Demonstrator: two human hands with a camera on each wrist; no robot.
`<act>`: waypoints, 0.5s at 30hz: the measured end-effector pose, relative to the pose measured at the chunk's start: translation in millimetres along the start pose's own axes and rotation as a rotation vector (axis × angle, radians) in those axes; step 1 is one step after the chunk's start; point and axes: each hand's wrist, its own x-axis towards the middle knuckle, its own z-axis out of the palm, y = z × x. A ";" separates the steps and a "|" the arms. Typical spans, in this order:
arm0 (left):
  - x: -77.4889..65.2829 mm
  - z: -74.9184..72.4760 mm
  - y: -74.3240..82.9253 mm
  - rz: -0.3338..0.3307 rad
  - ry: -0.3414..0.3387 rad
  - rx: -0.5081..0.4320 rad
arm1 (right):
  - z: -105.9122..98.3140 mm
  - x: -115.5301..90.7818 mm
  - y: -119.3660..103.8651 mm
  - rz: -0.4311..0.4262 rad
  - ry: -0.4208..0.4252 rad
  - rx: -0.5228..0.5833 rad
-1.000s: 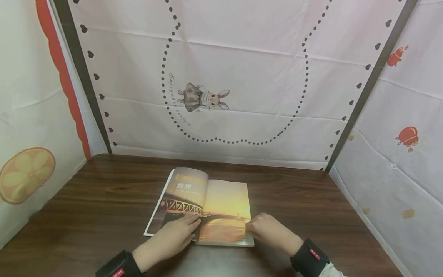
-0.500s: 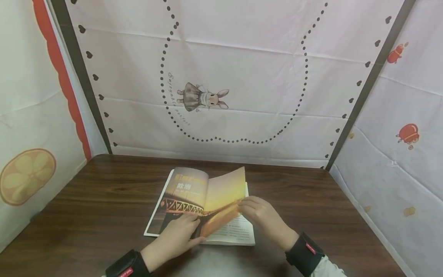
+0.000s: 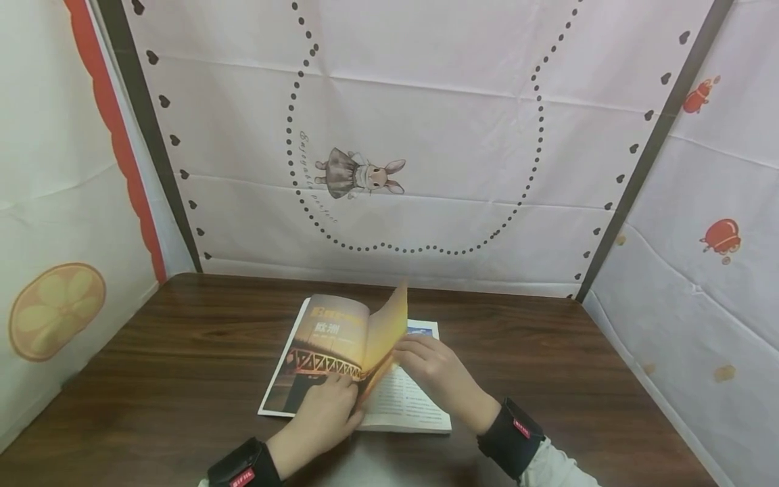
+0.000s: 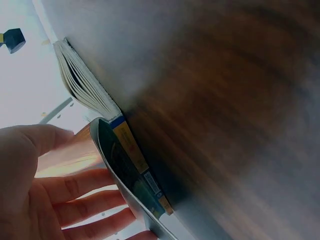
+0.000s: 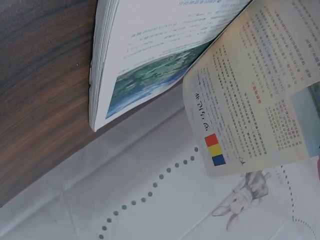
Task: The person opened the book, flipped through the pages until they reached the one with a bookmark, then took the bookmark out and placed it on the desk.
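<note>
At the lower centre of the head view, an open book (image 3: pixel 341 362) lies on the wooden table (image 3: pixel 207 352), one page (image 3: pixel 389 325) raised and bowing. Judging by that curve, the paper should be light, limp and easily creased, best taken by its outer edge. The right hand (image 3: pixel 441 375) pinches that edge, fingertips drawn together; the left hand (image 3: pixel 325 412) rests on the opposite side without gripping.

From the left wrist, at lower left, the left hand's fingers are straight and spread, thumb apart; a thick page block (image 4: pixel 87 82) fans at upper left.

From the right wrist, three coloured squares (image 5: pixel 215 150) mark the raised page (the right hand itself is out of sight).
</note>
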 end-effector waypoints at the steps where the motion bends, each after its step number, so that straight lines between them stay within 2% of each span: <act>1: 0.6 0.0 0.9 -0.006 0.011 -0.003 | 0.9 -1.1 0.4 0.009 0.011 -0.003; 4: 2.3 -0.2 2.7 -0.041 0.059 -0.027 | 1.0 -5.8 1.8 0.075 0.033 -0.010; 7: 4.3 -2.9 1.5 -0.136 0.087 -0.120 | -1.6 -12.4 3.9 0.182 -0.013 0.041; 9: 5.3 -6.5 -2.3 -0.212 0.102 -0.202 | -4.2 -17.9 4.2 0.279 -0.152 0.106; 12: 5.3 -13.2 -11.0 -0.329 0.129 -0.313 | -4.3 -30.0 4.0 0.393 -0.475 0.177; 15: 3.4 -15.9 -19.0 -0.379 0.183 -0.374 | -1.4 -45.4 2.2 0.448 -0.761 0.226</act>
